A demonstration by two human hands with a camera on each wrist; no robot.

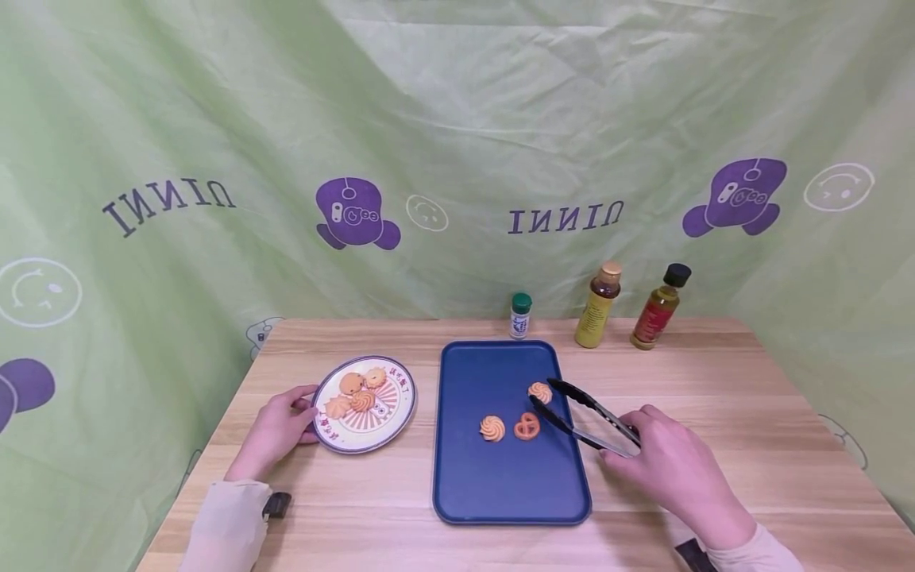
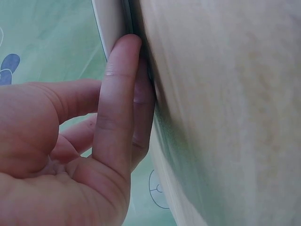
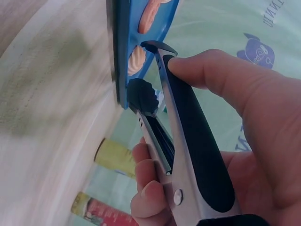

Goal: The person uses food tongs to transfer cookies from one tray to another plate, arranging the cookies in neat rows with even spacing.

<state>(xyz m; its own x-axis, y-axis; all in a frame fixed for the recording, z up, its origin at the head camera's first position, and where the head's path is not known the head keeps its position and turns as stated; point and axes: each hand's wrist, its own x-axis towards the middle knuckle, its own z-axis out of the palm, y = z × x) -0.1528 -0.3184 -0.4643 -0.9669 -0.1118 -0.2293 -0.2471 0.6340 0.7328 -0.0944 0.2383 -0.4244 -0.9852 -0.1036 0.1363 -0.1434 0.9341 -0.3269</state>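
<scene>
My left hand [image 1: 275,429] holds the left rim of a white plate [image 1: 400,421] with a blue edge and printed pattern. Several cookies [image 1: 362,400] lie together on its left and upper part. In the left wrist view, fingers [image 2: 115,99] press against the plate's side [image 2: 109,23] close to the tabletop. Metal tongs [image 1: 596,421] with black tips are in my right hand [image 1: 675,469], thumb along one arm. Their parted tips stand on either side of a swirl cookie [image 1: 541,392] on the blue tray [image 1: 511,488]. A pretzel [image 1: 526,427] and another swirl cookie [image 1: 492,429] lie nearby.
Behind the tray stands a small green-capped shaker [image 1: 520,316]. Farther right are a yellow-labelled bottle [image 1: 596,310] and a red-labelled bottle [image 1: 658,314] with a black cap. A green printed curtain [image 1: 457,119] hangs behind the wooden table [image 1: 364,508].
</scene>
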